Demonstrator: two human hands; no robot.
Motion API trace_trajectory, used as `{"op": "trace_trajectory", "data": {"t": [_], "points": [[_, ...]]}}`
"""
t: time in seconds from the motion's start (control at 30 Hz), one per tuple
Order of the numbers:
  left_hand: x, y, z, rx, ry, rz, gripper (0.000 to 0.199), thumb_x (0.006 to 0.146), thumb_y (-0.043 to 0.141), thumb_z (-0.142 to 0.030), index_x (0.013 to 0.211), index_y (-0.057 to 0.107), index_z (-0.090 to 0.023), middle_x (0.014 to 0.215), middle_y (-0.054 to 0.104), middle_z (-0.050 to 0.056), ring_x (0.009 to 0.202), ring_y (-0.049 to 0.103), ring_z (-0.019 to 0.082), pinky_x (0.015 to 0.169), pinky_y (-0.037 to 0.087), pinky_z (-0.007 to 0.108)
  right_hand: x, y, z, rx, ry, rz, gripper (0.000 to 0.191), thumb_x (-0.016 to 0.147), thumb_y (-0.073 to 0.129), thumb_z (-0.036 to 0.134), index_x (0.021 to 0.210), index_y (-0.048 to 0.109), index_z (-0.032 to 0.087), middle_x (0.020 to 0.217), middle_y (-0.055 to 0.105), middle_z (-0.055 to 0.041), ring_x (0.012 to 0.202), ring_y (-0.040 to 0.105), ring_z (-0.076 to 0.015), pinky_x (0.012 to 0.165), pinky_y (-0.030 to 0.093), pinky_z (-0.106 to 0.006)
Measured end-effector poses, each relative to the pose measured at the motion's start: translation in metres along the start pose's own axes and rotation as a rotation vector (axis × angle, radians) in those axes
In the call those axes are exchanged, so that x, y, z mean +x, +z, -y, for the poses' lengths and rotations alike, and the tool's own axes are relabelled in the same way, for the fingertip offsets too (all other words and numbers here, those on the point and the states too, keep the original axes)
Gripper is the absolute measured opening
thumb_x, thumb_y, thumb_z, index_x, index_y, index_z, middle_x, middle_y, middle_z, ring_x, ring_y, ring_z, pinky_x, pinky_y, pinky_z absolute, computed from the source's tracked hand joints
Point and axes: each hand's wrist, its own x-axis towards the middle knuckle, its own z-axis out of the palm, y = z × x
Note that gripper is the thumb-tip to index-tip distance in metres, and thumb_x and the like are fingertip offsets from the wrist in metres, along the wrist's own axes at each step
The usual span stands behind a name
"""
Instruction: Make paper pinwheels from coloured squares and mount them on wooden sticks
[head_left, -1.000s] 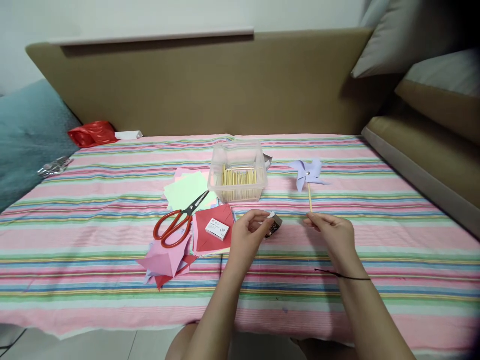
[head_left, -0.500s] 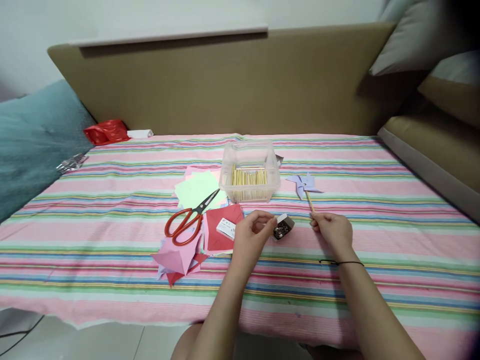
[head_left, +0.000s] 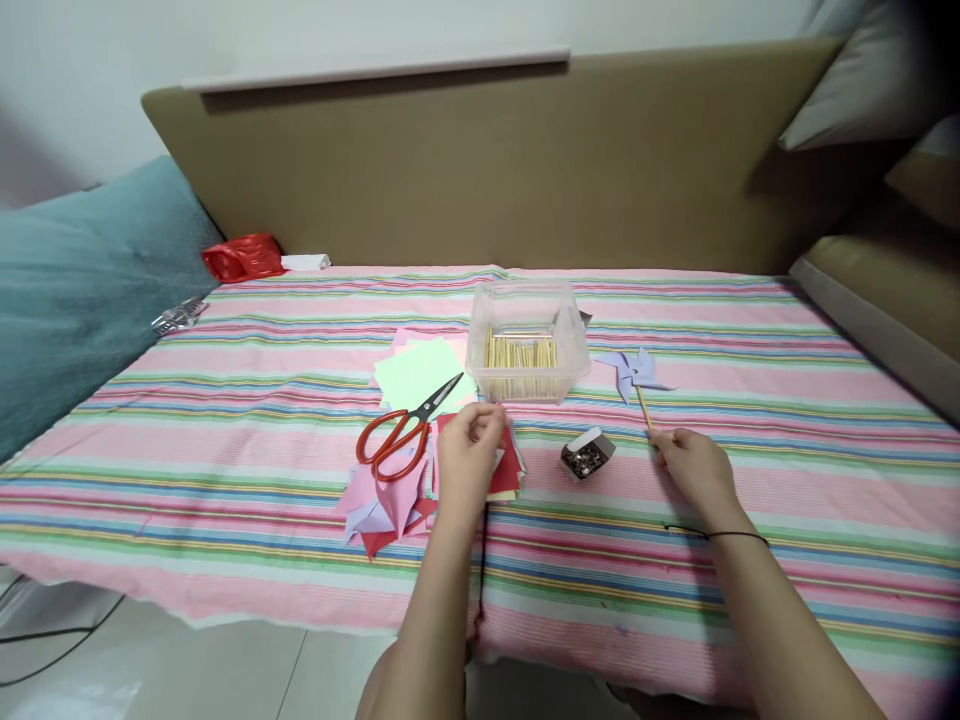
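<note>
My right hand is closed on the lower end of the thin wooden stick of a purple paper pinwheel, which lies at an angle on the cloth. My left hand hovers over a stack of red square paper, partly covering it and a white card. Its fingers are pinched together; what they hold, if anything, is too small to make out. Between my hands stands a small open box full of tiny dark and shiny pieces.
Red-handled scissors lie across pale green paper and folded pink paper. A clear plastic tub holds many short wooden sticks. A striped cloth covers the surface; a red plastic bag is at back left.
My left hand has left the small box and moved left over the red paper. My right hand still holds the pinwheel stick. The view has turned slightly left.
</note>
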Motion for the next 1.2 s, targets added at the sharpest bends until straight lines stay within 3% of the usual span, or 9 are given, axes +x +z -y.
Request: {"op": "trace_trajectory", "data": {"t": [0.1,0.2,0.3,0.37,0.57,0.67,0.8,1.0,1.2], "points": [[0.007,-0.026,0.002,0.073,0.021,-0.177,0.017,0.076,0.058,-0.032,0.081,0.064,-0.017,0.074,0.069,0.003,0.054,0.054,0.011,0.054,0.042,0.023,-0.002,-0.008,0.004,0.01,-0.013,-0.018,0.029,0.077,0.048,0.039,0.055,0.057,0.021,0.053,0.06,-0.0062,0.054,0.051,-0.0211,0.055,0.032,-0.032],[0.01,-0.053,0.006,0.217,0.029,-0.283,0.017,0.074,0.06,-0.033,0.081,0.066,-0.018,0.074,0.067,0.003,0.06,0.056,0.013,0.056,0.042,0.023,-0.016,-0.019,0.019,0.118,-0.073,-0.188,0.029,0.081,0.046,0.04,0.062,0.057,0.022,0.053,0.057,-0.0033,0.054,0.052,-0.0201,0.058,0.036,-0.032],[0.009,-0.071,0.01,0.345,0.016,-0.278,0.018,0.073,0.062,-0.034,0.083,0.067,-0.02,0.074,0.066,0.002,0.064,0.058,0.015,0.059,0.043,0.025,-0.047,-0.025,0.045,0.37,-0.218,-0.427,0.026,0.088,0.046,0.042,0.08,0.059,0.021,0.054,0.053,0.0015,0.053,0.053,-0.018,0.058,0.041,-0.031],[0.007,-0.075,0.012,0.421,0.016,-0.201,0.018,0.073,0.063,-0.035,0.083,0.067,-0.02,0.077,0.067,0.003,0.067,0.058,0.016,0.063,0.044,0.027,-0.071,-0.022,0.065,0.439,-0.339,-0.479,0.024,0.091,0.045,0.038,0.083,0.058,0.021,0.057,0.053,0.0014,0.053,0.054,-0.0165,0.056,0.043,-0.028],[0.004,-0.063,0.019,0.673,0.162,0.159,0.044,0.063,0.074,-0.018,0.106,0.065,-0.021,0.11,0.065,0.008,0.104,0.056,0.026,0.089,0.042,0.037,-0.117,0.015,0.109,0.328,-1.019,-0.152,0.011,0.088,0.054,0.014,0.088,0.064,0.019,0.079,0.069,-0.0044,0.074,0.063,-0.0164,0.07,0.049,-0.028],[0.005,-0.057,0.023,0.801,0.181,0.264,0.051,0.066,0.069,-0.008,0.114,0.061,-0.022,0.113,0.061,0.009,0.111,0.051,0.026,0.094,0.039,0.039,-0.122,0.036,0.118,0.32,-1.11,0.027,0.016,0.09,0.052,0.012,0.088,0.066,0.019,0.082,0.071,-0.0051,0.078,0.064,-0.0173,0.074,0.05,-0.03],[0.009,-0.053,0.022,0.909,0.141,0.293,0.042,0.071,0.064,-0.009,0.111,0.06,-0.018,0.111,0.059,0.012,0.106,0.053,0.027,0.09,0.041,0.038,-0.123,0.054,0.125,0.256,-1.121,0.071,0.024,0.092,0.048,0.014,0.08,0.068,0.018,0.075,0.07,-0.0048,0.072,0.064,-0.0168,0.068,0.05,-0.029],[0.014,-0.067,0.021,0.531,0.046,0.184,0.019,0.075,0.06,-0.017,0.093,0.055,-0.021,0.097,0.061,0.005,0.092,0.058,0.022,0.082,0.044,0.033,-0.122,0.067,0.128,0.174,-1.12,0.022,0.027,0.093,0.047,0.017,0.078,0.069,0.018,0.071,0.07,-0.0051,0.069,0.063,-0.0175,0.064,0.049,-0.028],[0.014,-0.083,0.02,0.009,-0.25,-0.009,0.029,0.076,0.061,-0.031,0.097,0.043,-0.022,0.084,0.057,-0.001,0.065,0.062,0.014,0.061,0.048,0.026,-0.121,0.069,0.125,0.154,-1.139,0.01,0.024,0.092,0.05,0.02,0.081,0.07,0.017,0.075,0.072,-0.005,0.069,0.064,-0.0187,0.066,0.049,-0.03]]}}
